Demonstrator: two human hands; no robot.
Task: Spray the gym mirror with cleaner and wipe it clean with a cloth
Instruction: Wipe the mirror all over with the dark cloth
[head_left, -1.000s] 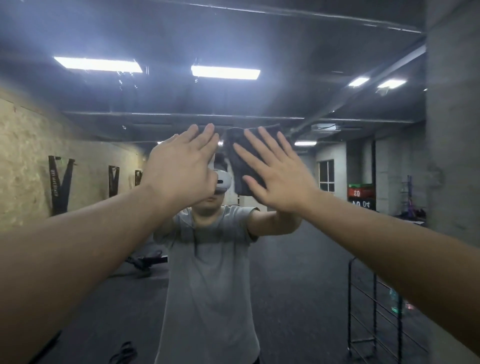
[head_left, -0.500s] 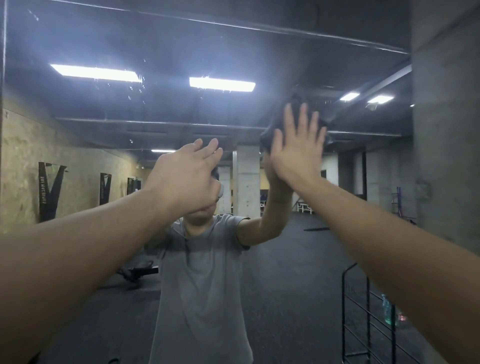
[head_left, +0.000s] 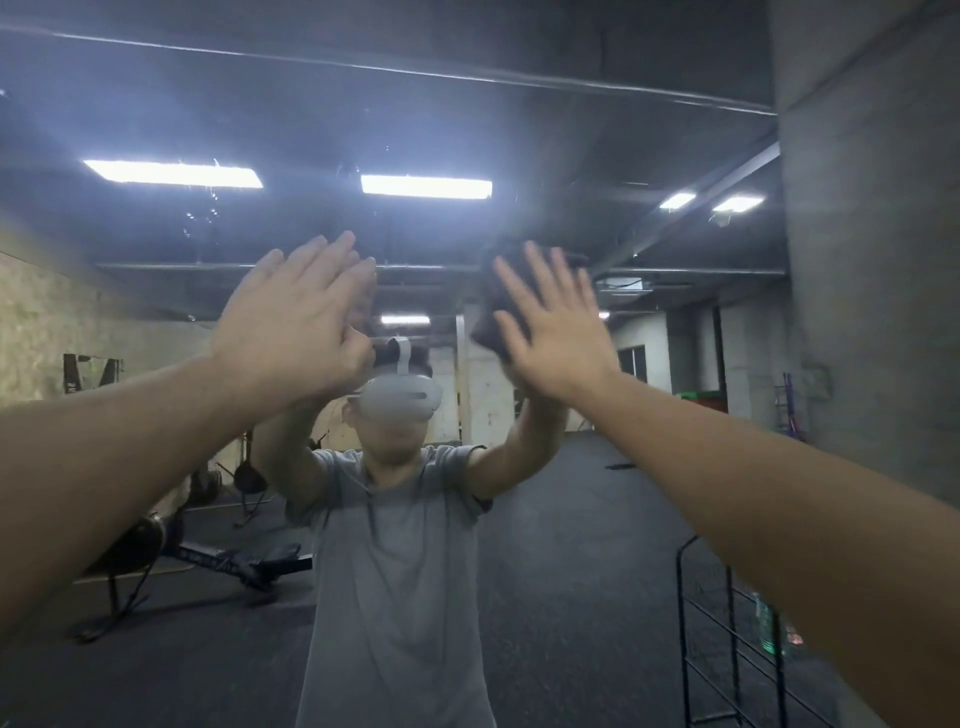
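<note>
The gym mirror fills most of the view and reflects a person in a grey shirt with both arms raised. My right hand is spread flat, fingers straight, pressing a dark cloth against the glass at head height. The cloth shows above and left of my fingers; most of it is hidden under the palm. My left hand is raised beside it with straight fingers held together, flat toward the glass and holding nothing. Small droplets speckle the mirror near the reflected ceiling light at upper left. No spray bottle is in sight.
A grey concrete pillar borders the mirror on the right. In the reflection a black wire rack with a greenish bottle stands at lower right, and a rowing machine lies on the dark floor at left.
My right hand slid the cloth up and right, then back down a little to the left. My left hand rose and its fingers straightened. The head view tilted down slightly.
</note>
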